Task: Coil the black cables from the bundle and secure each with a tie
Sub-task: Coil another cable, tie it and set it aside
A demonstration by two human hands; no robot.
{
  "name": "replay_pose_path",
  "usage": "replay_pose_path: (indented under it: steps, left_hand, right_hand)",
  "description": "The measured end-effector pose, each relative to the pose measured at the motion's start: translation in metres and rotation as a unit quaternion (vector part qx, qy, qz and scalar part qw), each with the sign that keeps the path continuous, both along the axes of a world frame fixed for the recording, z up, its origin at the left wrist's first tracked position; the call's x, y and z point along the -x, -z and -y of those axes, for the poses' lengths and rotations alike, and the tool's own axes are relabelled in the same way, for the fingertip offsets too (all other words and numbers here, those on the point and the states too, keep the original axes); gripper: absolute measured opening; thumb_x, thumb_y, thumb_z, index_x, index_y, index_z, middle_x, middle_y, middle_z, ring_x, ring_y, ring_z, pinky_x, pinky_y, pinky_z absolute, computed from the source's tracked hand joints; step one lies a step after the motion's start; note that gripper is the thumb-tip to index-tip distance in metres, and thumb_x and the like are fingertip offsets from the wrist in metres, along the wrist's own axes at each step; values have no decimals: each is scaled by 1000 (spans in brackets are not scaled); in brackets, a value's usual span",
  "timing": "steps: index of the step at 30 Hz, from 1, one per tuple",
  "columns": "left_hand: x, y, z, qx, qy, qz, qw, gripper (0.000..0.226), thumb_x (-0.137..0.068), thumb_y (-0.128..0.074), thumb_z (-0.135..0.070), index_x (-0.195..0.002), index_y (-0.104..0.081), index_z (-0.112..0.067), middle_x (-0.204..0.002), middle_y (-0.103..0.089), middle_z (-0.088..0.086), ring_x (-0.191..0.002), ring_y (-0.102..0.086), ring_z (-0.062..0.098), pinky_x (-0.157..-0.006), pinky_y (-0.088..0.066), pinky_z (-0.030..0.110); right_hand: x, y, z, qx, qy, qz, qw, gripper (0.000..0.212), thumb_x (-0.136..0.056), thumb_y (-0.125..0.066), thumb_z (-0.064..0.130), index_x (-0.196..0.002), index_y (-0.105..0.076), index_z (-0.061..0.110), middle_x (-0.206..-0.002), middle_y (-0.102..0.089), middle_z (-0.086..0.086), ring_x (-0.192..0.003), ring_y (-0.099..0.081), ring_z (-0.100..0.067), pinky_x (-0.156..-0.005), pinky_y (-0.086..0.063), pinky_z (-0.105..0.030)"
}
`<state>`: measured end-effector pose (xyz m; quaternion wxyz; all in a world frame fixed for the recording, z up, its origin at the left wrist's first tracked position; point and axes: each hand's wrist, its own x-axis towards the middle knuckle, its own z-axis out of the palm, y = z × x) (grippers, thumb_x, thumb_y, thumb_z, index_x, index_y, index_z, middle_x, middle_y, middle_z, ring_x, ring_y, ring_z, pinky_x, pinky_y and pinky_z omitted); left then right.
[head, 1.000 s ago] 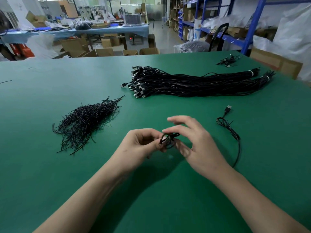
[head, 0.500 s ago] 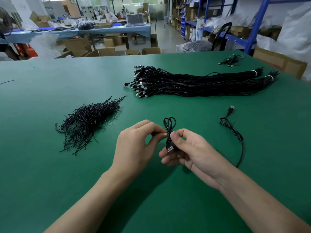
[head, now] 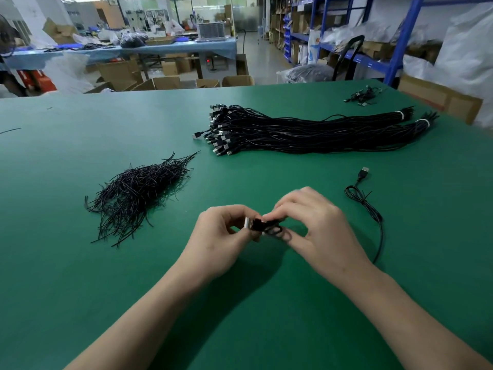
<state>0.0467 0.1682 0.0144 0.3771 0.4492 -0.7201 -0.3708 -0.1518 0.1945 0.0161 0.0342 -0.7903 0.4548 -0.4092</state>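
Black coiled cable (head: 276, 231) is pinched by left hand (head: 218, 241) at its plug (head: 249, 224) and by right hand (head: 320, 231).

On the table: 1 left hand (head: 218, 236), 1 right hand (head: 317, 222), 1 coiled cable (head: 269, 228) and 1 loose cable (head: 365, 201). Also present: 1 bundle (head: 306, 132) with 2 white bands (head: 399, 115), 1 tie pile (head: 138, 190) and 1 small heap (head: 362, 96). Strands within these are too many to count.
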Motion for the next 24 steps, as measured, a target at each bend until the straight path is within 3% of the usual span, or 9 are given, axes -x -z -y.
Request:
replay_pose_path:
  steps: [4,8,10,13,15,16,19,22,24]
  left_hand:
    - [7,-4,-7,194,-43,54,979,9,-87,-80,-22,-81,-74,-24,-74,-69,-16,-73,-63,1,-65,-39,9]
    - [8,-5,-8,309,-39,119,943,5,-89,-77,-21,-86,-75,-19,-80,-67,-14,-73,-60,3,-67,-41,13]
    - [8,-5,-8,301,-39,121,945,5,-89,-76,-21,-85,-74,-20,-80,-67,-14,-74,-61,3,-68,-41,13]
    - [5,-3,-3,142,-35,43,988,12,-89,-78,-20,-78,-74,-25,-75,-71,-11,-71,-63,4,-65,-43,19]
    - [2,-2,0,-13,8,-44,999,11,-91,-75,-18,-80,-75,-19,-75,-74,1,-69,-64,13,-69,-49,34]
    - [0,-2,1,-71,37,-84,993,10,-91,-73,-16,-81,-75,-15,-75,-74,5,-68,-63,11,-67,-51,31]
    - [-3,-1,1,-155,96,-114,977,11,-91,-74,-20,-82,-77,-14,-73,-70,5,-63,-51,10,-59,-39,18]
    - [-3,-1,1,-154,95,-115,977,15,-84,-72,-27,-84,-78,-14,-73,-69,6,-67,-47,17,-58,-36,23]
    - [-3,-3,1,-115,76,-107,985,22,-83,-72,-27,-86,-75,-6,-71,-71,3,-66,-54,13,-62,-42,26]
  right_hand:
    - [-6,-1,-1,-199,19,220,955,33,-83,-75,49,-76,-70,17,-71,-69,-2,-65,-63,-13,-63,-51,-38]
    - [-11,-3,-2,-358,-57,434,825,38,-76,-77,42,-85,-57,10,-61,-66,-2,-50,-53,-12,-48,-45,-21]
    - [-10,0,0,-390,-71,470,789,43,-78,-76,41,-99,-55,11,-68,-70,-6,-54,-58,-16,-49,-48,-21]
    - [-2,1,2,-290,-47,379,877,21,-99,-63,23,-117,-61,34,-77,-73,1,-68,-67,-14,-61,-53,-23]
    - [6,-1,3,-174,-43,224,958,44,-101,-56,11,-125,-60,48,-94,-73,10,-84,-68,-9,-71,-53,-18]
    - [8,0,4,-123,-36,130,983,48,-99,-60,10,-128,-60,49,-103,-69,15,-94,-66,-9,-77,-51,-17]
    - [8,5,7,-14,1,-39,999,34,-85,-77,17,-116,-73,31,-122,-57,10,-108,-54,-11,-92,-46,-27]
    - [9,4,7,-2,-1,-31,1000,12,-85,-78,25,-96,-77,21,-108,-64,11,-100,-57,-12,-85,-49,-32]
    - [9,1,4,-80,-14,30,996,7,-88,-75,35,-88,-76,28,-88,-68,16,-86,-61,-9,-76,-50,-32]
